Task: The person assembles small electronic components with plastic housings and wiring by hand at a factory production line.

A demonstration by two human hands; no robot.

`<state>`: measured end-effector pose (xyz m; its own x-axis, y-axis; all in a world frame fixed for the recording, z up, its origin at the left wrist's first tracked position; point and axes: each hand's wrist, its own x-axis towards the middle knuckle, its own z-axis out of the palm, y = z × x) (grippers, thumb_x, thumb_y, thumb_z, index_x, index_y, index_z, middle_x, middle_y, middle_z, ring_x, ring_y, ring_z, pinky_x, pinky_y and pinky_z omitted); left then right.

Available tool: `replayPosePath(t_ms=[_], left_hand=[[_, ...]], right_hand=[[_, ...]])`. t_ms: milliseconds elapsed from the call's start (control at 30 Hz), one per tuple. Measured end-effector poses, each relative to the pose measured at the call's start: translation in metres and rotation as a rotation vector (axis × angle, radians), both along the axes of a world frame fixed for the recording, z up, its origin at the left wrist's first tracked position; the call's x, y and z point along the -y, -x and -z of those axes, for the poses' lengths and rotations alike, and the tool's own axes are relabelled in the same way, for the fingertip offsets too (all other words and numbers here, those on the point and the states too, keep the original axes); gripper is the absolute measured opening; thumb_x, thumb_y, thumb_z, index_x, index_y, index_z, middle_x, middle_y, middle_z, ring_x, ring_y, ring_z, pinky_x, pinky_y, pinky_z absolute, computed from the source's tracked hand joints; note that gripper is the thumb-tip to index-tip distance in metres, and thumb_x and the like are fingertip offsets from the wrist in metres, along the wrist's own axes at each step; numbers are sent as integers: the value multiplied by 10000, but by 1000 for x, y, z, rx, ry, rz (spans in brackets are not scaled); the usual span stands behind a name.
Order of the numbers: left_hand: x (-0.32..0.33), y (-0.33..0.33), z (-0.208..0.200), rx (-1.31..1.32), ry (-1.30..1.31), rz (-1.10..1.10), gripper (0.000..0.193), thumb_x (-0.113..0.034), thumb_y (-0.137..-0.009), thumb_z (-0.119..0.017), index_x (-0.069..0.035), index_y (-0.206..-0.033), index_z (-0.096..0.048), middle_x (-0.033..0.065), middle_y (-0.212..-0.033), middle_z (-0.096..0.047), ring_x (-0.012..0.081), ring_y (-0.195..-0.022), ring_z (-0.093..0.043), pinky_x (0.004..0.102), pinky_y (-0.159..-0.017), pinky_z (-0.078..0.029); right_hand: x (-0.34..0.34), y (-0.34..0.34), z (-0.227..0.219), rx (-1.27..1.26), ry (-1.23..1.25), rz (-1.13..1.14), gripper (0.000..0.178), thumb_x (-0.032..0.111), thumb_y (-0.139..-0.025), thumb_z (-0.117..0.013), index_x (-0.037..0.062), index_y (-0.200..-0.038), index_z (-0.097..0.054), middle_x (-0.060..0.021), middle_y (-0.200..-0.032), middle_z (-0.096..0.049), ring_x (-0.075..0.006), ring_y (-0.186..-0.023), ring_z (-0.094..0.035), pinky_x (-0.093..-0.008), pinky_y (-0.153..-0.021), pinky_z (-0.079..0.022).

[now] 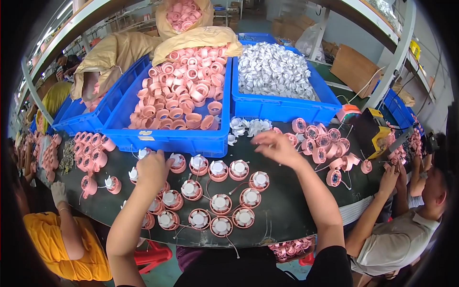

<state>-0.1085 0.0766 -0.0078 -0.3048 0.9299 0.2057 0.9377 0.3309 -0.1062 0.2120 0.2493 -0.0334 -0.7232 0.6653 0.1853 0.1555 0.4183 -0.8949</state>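
Note:
My left hand (152, 171) is bent down over the left end of a group of round pink housings, its fingers curled at a white fan wheel (143, 153); the hand hides part of the grip. My right hand (278, 147) hovers over the table with its fingers apart and nothing visible in them. It is close to a small heap of loose white fan wheels (251, 126). Between and below my hands stand several pink housings with white fan wheels in them (220, 203), some with thin wires trailing out.
A blue bin (167, 141) of pink rings and a blue bin (287, 109) of white fan wheels stand at the back. Pink housings without wheels (322, 138) lie to the right, others (91, 150) to the left. Co-workers sit on both sides of the dark green table (282, 220).

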Motion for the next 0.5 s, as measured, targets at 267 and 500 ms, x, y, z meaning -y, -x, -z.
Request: replayPosePath(t_ms=[267, 500], left_hand=[[-20, -87, -28, 347, -254, 601, 170, -188, -818, -622, -35, -893, -621, 125, -784, -630, 287, -722, -636, 384, -619, -516], [-138, -156, 35, 423, -22, 865, 346, -211, -762, -678, -74, -1069, -596, 136, -980, -580, 311, -957, -585, 410, -768, -509]], right_hand=[[-38, -22, 19, 637, -569, 501, 532, 503, -698, -682, 100, -1042, -635, -162, -911, -648, -303, -952, -589, -558, -938, -332], [-45, -20, 33, 548, -381, 445, 483, 462, -666, -711, 113, -995, -657, -126, -959, -666, -303, -983, -602, -641, -951, -264]])
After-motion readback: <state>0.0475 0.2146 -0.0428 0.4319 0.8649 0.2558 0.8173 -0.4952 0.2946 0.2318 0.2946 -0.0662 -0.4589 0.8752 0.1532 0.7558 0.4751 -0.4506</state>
